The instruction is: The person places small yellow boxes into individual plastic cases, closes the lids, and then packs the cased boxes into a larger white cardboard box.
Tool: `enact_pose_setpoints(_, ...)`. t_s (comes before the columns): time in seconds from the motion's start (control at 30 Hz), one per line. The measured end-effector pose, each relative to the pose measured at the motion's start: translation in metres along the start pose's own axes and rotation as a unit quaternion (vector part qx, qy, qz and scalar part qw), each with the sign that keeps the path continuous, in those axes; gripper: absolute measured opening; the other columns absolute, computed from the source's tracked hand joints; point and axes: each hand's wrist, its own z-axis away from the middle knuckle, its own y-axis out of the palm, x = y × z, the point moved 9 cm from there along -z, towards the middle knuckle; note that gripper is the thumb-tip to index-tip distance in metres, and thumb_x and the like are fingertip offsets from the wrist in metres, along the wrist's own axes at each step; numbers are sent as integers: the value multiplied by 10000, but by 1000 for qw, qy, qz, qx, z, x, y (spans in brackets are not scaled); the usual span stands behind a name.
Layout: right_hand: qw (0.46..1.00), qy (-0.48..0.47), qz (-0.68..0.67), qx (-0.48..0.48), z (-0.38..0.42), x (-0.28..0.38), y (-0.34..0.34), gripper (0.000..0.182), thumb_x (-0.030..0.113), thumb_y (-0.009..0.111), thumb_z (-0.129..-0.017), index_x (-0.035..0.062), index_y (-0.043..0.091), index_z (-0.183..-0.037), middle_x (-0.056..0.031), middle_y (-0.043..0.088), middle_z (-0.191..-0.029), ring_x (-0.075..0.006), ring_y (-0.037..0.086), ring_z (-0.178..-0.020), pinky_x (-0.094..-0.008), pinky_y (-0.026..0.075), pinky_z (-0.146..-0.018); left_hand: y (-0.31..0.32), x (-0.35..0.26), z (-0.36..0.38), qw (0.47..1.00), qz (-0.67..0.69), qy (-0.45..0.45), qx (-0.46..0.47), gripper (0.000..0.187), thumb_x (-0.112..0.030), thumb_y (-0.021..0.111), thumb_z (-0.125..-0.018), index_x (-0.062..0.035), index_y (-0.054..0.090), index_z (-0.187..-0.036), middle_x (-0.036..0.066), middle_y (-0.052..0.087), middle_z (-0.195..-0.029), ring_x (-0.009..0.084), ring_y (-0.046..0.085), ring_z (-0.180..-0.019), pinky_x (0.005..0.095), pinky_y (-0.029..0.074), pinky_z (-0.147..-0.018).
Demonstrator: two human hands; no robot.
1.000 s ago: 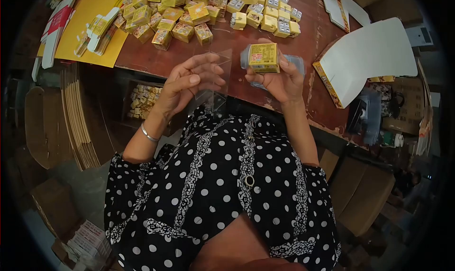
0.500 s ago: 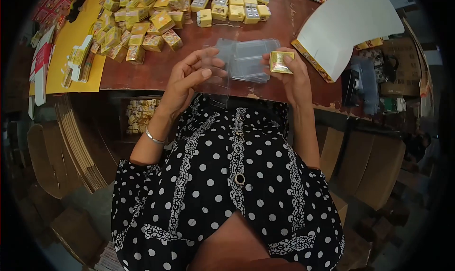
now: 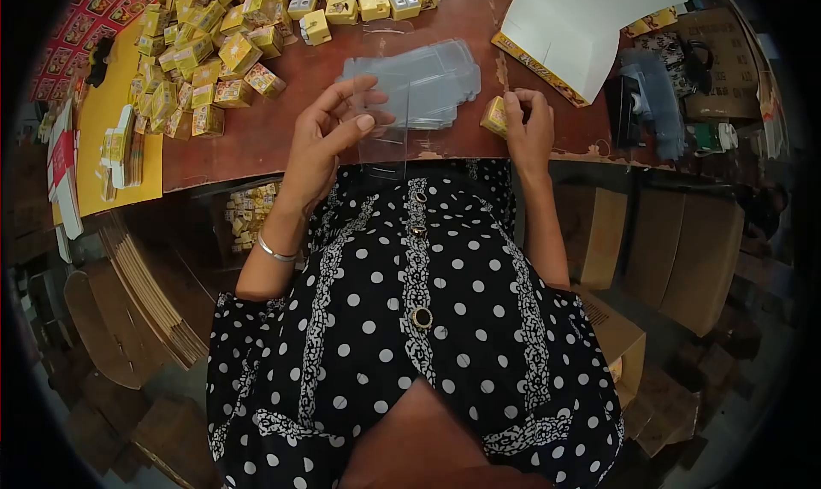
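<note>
A clear sleeve [image 3: 386, 137] is being held by the left hand [image 3: 323, 138], fingers curved apart, seemingly sparing its shape; at the worktop [image 3: 221, 154] a yellow box [image 3: 493, 115] is being touched by the right hand [image 3: 534, 130], any finger pinch being hidden.

Your left hand [image 3: 329, 138] holds a clear, creased plastic sleeve [image 3: 390, 151], its long side running toward you; a small yellow printed carton [image 3: 493, 116] sits, partly hidden, against your right hand [image 3: 532, 128].

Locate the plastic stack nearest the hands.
In the head view's upper middle, the clear plastic stack lies on the table between the left hand and the right hand.
</note>
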Motion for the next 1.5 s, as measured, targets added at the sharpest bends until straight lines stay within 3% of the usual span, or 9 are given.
enact_pose_setpoints(0.1, 999, 17, 14, -40, -3, 9, -28, 403, 255, 740, -902, 38, 611, -1216, -138, 642, -1147, -319, 582, -1095, -408, 488, -937, -7, -1, -1, 999, -21, 18, -26, 537, -88, 705, -914, 38, 514, -1400, 133, 630, -1270, 219, 677, -1099, 316, 524, -952)
enact_pose_setpoints(0.3, 972, -121, 19, 201, 6, 40, -19, 527, 87, 810, -807, 63, 598, -1288, -127, 634, -1187, -262, 626, -1088, -344, 519, -891, 2, -6, 0, 998, -56, 19, -30, 579, -12, 736, -887, 11, 518, -1423, 119, 622, -1280, 189, 661, -1127, 290, 543, -924)
enact_pose_setpoints(0.37, 984, -139, 21, 105, 2, 42, -32, 498, 41, 804, -799, 47, 605, -1255, -122, 654, -1194, -244, 632, -1091, -384, 523, -910, 5, -10, 2, 996, -82, 21, -25, 622, -1, 764, -865, -26, 521, -1437, 116, 627, -1271, 179, 650, -1139, 290, 557, -919)
enact_pose_setpoints(0.4, 987, 3, -123, 107, 1, 37, -38, 468, 13, 768, -844, 14, 570, -1269, -108, 663, -1164, -197, 660, -1025, -347, 544, -882, 5, -12, 3, 995, -85, 27, -37, 622, -1, 764, -865, -26, 521, -1437, 116, 627, -1271, 179, 650, -1139, 290, 557, -919)
enact_pose_setpoints(0.5, 929, -126, -347, -4, -2, 104, -71, 476, -25, 712, -896, -24, 486, -1315, -153, 631, -1202, -210, 653, -1066, -336, 558, -905, 23, -17, 5, 989, -131, 71, -7, 645, -18, 776, -860, -58, 519, -1451, 114, 633, -1278, 181, 644, -1150, 311, 544, -958)
enact_pose_setpoints(0.63, 908, -212, -361, -26, -1, 168, -67, 448, -17, 733, -883, -16, 534, -1284, -148, 625, -1222, -194, 639, -1094, -331, 550, -917, 39, -24, 6, 981, -173, 84, 12, 699, -16, 787, -847, -77, 495, -1479, 119, 633, -1301, 186, 623, -1187, 338, 508, -1027)
enact_pose_setpoints(0.9, 937, -343, -50, 50, 3, 212, -44, 341, 71, 795, -788, 39, 675, -1106, -126, 690, -1104, -313, 640, -1032, -393, 524, -882, 34, -32, 18, 984, -132, 120, -12, 672, 21, 730, -884, -92, 479, -1496, 111, 610, -1325, 176, 588, -1228, 338, 503, -1034)
enact_pose_setpoints(1.2, 933, -311, -175, 56, -15, 198, -27, 304, 66, 810, -792, 32, 676, -1063, -120, 708, -1082, -272, 646, -1012, -361, 520, -872, 39, -38, 18, 962, -211, 175, 3, 656, 61, 672, -913, -99, 458, -1512, 94, 579, -1333, 174, 585, -1213, 296, 532, -998)
enact_pose_setpoints(1.5, 923, -301, -216, 101, -20, 194, -16, 292, 67, 810, -798, 35, 698, -1066, -112, 713, -1097, -273, 643, -1027, -371, 516, -894, 37, -32, 13, 988, -93, 123, 14, 696, 44, 674, -929, -109, 396, -1548, 71, 551, -1279, 156, 588, -1189, 299, 518, -1015)
